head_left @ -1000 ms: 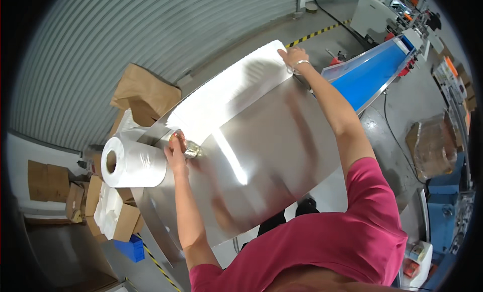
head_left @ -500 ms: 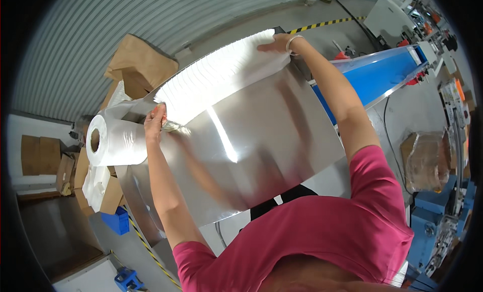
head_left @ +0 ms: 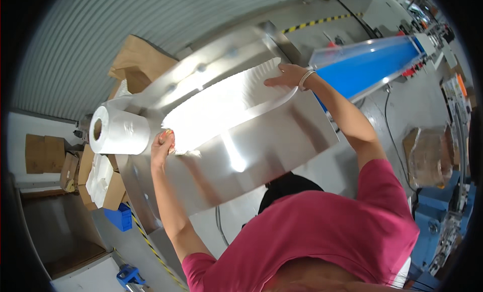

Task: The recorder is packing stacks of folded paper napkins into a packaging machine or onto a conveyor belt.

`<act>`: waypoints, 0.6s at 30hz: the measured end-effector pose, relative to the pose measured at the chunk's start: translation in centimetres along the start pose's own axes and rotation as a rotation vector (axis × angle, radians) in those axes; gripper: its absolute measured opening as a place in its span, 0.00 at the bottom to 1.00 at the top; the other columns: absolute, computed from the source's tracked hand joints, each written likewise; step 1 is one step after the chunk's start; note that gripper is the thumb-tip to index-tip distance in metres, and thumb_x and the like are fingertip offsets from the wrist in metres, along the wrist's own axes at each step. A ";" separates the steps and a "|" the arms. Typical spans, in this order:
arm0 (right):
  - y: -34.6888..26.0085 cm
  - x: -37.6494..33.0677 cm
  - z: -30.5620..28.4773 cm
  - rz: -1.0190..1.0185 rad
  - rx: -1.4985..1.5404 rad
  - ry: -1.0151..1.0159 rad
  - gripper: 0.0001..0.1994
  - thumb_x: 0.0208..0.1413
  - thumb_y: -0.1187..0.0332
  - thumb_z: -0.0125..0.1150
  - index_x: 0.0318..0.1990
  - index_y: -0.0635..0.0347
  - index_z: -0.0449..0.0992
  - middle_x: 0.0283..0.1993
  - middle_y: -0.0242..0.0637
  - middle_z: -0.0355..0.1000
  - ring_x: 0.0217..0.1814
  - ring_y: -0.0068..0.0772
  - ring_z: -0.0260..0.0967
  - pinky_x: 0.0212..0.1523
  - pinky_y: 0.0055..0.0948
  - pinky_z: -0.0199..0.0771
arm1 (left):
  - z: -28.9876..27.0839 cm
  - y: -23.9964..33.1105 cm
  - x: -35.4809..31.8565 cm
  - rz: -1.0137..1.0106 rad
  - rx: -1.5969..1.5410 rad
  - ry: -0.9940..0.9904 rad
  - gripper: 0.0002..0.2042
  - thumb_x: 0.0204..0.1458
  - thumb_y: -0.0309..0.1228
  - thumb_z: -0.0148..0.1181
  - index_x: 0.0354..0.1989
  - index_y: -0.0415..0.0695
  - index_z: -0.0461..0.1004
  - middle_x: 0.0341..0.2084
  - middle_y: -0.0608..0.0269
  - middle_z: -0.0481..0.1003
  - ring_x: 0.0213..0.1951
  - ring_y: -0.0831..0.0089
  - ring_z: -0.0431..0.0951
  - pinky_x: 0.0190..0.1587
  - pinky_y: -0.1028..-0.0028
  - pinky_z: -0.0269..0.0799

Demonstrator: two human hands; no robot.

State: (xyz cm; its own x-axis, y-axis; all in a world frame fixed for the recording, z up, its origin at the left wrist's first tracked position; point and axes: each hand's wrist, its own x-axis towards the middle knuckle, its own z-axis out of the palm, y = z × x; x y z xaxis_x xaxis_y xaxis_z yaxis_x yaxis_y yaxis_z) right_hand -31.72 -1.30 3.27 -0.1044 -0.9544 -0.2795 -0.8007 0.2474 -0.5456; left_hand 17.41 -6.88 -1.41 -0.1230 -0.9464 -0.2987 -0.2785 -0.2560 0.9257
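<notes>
So quick update on the wrap station: the white sheet [head_left: 226, 108] is now pulled way further across the shiny metal table [head_left: 261, 156] than it was half a sec ago, stretched flat btw both hands. It comes off the big white roll [head_left: 118, 130] sitting at the table's left end.

Left hand [head_left: 162, 143] is clenched on the near-left corner of the sheet, just beside the roll. Looks like something small and reddish is pinched in there too, can't tell what tbh. Right hand [head_left: 287, 76] has moved down from the far edge and lies fingers-out, flat on the sheet's far-right end, pressing rather than grabbing afaict.

Imo that means the length is about drawn out and being smoothed down on the metal, not yet separated from the roll.

Other stuff: blue conveyor belt [head_left: 367, 65] off to the right, cardboard boxes [head_left: 138, 60] behind the table, small blue bin [head_left: 119, 217] on the floor.
</notes>
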 end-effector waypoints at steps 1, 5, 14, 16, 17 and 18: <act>-0.2 -2.1 0.3 0.022 0.007 -0.012 0.40 0.38 0.35 0.65 0.38 0.72 0.73 0.36 0.49 0.75 0.41 0.41 0.73 0.47 0.34 0.69 | -0.1 0.1 -2.1 -0.012 -0.009 -0.008 0.18 0.49 0.34 0.68 0.46 0.41 0.73 0.32 0.69 0.75 0.31 0.83 0.72 0.34 0.82 0.69; 0.5 -8.1 1.3 0.131 0.056 -0.100 0.47 0.38 0.32 0.62 0.45 0.79 0.70 0.44 0.58 0.74 0.46 0.49 0.74 0.50 0.34 0.69 | 0.1 0.3 -8.4 -0.082 0.055 0.012 0.14 0.51 0.31 0.65 0.45 0.41 0.73 0.30 0.71 0.73 0.28 0.84 0.70 0.32 0.83 0.67; 7.5 -12.3 0.6 0.071 0.385 -0.112 0.37 0.56 0.37 0.48 0.53 0.68 0.71 0.45 0.45 0.73 0.47 0.37 0.70 0.50 0.29 0.68 | 1.0 -1.1 -14.7 -0.148 0.238 0.527 0.30 0.53 0.38 0.64 0.59 0.35 0.61 0.46 0.55 0.70 0.41 0.72 0.72 0.44 0.75 0.69; 8.2 -12.8 -0.5 0.160 0.616 -0.218 0.35 0.58 0.38 0.46 0.53 0.65 0.71 0.37 0.34 0.71 0.37 0.26 0.65 0.42 0.24 0.69 | 5.5 0.4 -15.3 0.339 0.643 0.737 0.27 0.53 0.36 0.63 0.57 0.34 0.63 0.48 0.49 0.70 0.45 0.65 0.72 0.48 0.66 0.69; 8.8 -12.8 -0.5 0.161 0.616 -0.222 0.35 0.58 0.38 0.46 0.53 0.65 0.71 0.37 0.34 0.71 0.37 0.26 0.65 0.42 0.24 0.69 | 9.6 3.1 -15.8 0.439 0.468 0.645 0.25 0.54 0.35 0.62 0.57 0.35 0.64 0.49 0.48 0.70 0.47 0.62 0.71 0.49 0.64 0.68; 9.5 -12.5 -0.3 0.199 0.691 -0.249 0.34 0.58 0.38 0.45 0.53 0.64 0.71 0.37 0.34 0.70 0.36 0.25 0.64 0.41 0.24 0.69 | 14.6 6.1 -17.2 0.418 0.676 0.608 0.21 0.55 0.31 0.60 0.55 0.36 0.67 0.52 0.51 0.70 0.52 0.62 0.70 0.55 0.65 0.65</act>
State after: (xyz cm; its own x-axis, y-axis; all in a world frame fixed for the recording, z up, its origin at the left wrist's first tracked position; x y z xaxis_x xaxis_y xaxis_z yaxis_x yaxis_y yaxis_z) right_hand -38.21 12.96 1.76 -0.0061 -0.8352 -0.5499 -0.2207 0.5375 -0.8139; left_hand 3.93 10.67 6.02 0.1211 -0.9231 0.3651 -0.8305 0.1072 0.5466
